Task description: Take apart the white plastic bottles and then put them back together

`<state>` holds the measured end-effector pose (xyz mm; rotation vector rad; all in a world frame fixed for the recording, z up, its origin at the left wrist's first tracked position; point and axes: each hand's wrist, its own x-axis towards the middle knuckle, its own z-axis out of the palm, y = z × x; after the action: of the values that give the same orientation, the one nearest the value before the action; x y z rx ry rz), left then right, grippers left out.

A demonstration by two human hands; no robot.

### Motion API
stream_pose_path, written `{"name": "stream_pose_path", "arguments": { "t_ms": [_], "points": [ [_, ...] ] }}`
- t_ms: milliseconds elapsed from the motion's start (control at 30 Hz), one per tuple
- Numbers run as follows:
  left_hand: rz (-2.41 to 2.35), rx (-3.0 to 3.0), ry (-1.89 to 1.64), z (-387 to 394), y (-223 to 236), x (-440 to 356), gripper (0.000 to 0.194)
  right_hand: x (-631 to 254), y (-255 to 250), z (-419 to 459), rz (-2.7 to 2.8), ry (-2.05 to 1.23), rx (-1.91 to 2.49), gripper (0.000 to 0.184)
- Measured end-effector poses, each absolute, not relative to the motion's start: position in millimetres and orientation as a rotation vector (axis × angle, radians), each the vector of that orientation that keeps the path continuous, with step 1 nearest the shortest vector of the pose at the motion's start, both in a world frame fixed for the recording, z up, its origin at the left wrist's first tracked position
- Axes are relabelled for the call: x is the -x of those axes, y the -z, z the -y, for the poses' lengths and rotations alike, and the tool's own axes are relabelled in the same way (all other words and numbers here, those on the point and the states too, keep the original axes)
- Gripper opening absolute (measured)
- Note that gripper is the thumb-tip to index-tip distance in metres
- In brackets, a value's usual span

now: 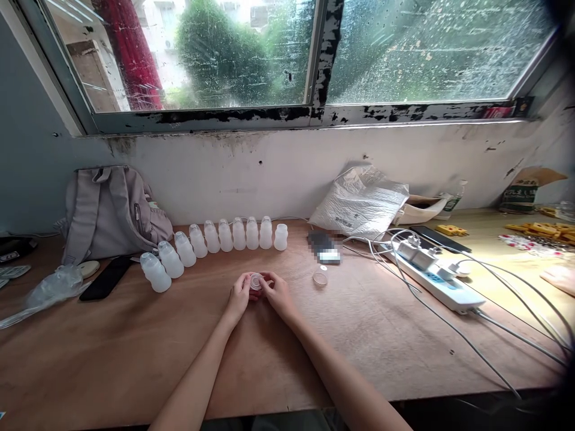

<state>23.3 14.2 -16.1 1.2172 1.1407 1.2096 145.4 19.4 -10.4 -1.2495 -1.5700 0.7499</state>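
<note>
Over the middle of the table, my left hand (pixel 239 294) and my right hand (pixel 277 293) meet with fingers closed around a small round clear plastic piece (pixel 256 281). Its exact kind is too small to tell. Behind them, a curved row of small frosted white bottles (pixel 197 242) stands on the table, most topped with a clear domed cap. The rightmost bottle (pixel 281 237) is shorter and shows no dome. To the right of my hands lies a clear round cap (pixel 320 277), apart from both of them.
A grey backpack (pixel 108 209), black phone (pixel 106 278) and clear plastic bag (pixel 54 290) are at left. A silver padded mailer (pixel 359 200) leans on the back wall. At right, a white power strip (pixel 435 278) trails loose cables across the wooden table (pixel 381 335).
</note>
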Motion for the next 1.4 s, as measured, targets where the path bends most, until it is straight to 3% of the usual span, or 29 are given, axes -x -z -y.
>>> {"name": "stream_pose_path", "arguments": {
  "t_ms": [133, 533, 1100, 1400],
  "points": [
    [-1.133, -1.249, -1.193, -14.1, 16.3, -24.0, 0.041, -145.9, 13.3, -23.5, 1.515, -0.959, 1.23, 0.025],
    [-1.15, -1.444, -1.13, -11.3, 16.8, -25.2, 0.032, -145.0, 19.3, -23.7, 1.406, -0.955, 1.2, 0.021],
    [-1.085, -1.648, -1.095, -10.7, 27.4, -26.5, 0.053, -151.1, 15.0, -26.7, 1.246, -1.223, 1.128, 0.024],
    [-1.145, -1.693, -1.102, -8.0, 21.4, -27.5, 0.054, -148.9, 15.1, -27.1, 1.241, -1.263, 1.103, 0.022]
  ]
}}
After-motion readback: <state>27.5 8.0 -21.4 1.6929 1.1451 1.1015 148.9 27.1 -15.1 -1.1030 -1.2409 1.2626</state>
